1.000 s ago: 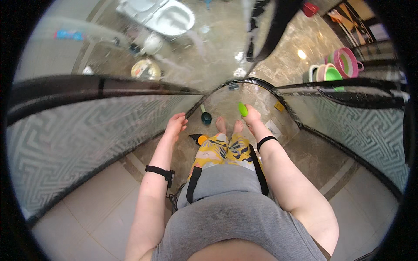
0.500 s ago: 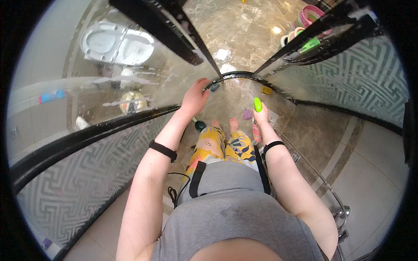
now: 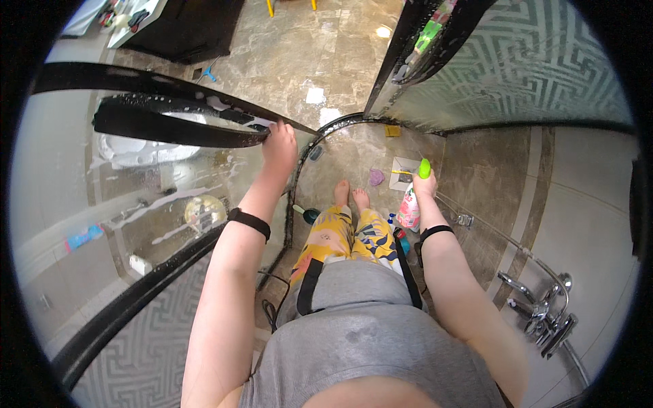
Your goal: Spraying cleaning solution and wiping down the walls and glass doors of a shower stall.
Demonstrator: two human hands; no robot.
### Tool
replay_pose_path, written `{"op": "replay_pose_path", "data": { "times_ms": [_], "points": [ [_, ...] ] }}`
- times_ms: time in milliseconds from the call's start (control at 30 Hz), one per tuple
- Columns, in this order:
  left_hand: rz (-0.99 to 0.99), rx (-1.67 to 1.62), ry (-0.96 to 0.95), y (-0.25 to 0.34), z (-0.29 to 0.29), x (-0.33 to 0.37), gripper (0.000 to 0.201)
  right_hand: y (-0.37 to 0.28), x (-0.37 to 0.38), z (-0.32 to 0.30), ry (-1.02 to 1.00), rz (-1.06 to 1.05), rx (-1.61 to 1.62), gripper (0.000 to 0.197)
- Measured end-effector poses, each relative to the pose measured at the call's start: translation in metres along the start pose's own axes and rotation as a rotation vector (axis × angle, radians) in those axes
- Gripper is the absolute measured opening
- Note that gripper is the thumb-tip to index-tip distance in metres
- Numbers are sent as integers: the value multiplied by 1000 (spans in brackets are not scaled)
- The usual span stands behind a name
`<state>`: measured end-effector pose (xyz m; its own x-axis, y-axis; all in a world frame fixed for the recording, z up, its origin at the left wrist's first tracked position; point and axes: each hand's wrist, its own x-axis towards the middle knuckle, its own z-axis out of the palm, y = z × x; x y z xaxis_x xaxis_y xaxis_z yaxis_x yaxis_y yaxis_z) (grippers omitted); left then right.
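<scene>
My left hand point(image 3: 280, 146) is at the black-framed edge of the left shower door point(image 3: 160, 87), beside the end of its long black handle point(image 3: 180, 128). Its fingers curl over the frame. White foam streaks the glass there. In my right hand point(image 3: 426, 185) is a spray bottle point(image 3: 409, 209) with a pink and white body and a bright green trigger head point(image 3: 424, 168). It hangs upright beside my right thigh, above the shower floor, with my fingers closed round its neck.
A yellow sponge point(image 3: 392, 131), a purple scrubber point(image 3: 376, 177) and a dark green scoop point(image 3: 310, 216) lie on the wet floor. A curved black threshold point(image 3: 340, 121) runs ahead. The patterned right door point(image 3: 517, 75) and chrome taps point(image 3: 541, 309) are at the right.
My left hand has moved up and left onto the door frame. The view has shifted, showing more floor and a dark cabinet beyond the doors. The spray bottle now shows more of its body.
</scene>
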<state>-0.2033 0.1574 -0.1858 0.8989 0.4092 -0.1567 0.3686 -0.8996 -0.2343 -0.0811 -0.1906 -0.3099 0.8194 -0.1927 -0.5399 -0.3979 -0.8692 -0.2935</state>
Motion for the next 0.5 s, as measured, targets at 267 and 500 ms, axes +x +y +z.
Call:
{"op": "replay_pose_path", "data": {
  "times_ms": [267, 500],
  "points": [
    [251, 437, -274, 9, -30, 6, 29, 55, 27, 1, 234, 10, 326, 47],
    [114, 434, -646, 11, -13, 17, 30, 42, 16, -2, 104, 142, 353, 42]
  ]
}}
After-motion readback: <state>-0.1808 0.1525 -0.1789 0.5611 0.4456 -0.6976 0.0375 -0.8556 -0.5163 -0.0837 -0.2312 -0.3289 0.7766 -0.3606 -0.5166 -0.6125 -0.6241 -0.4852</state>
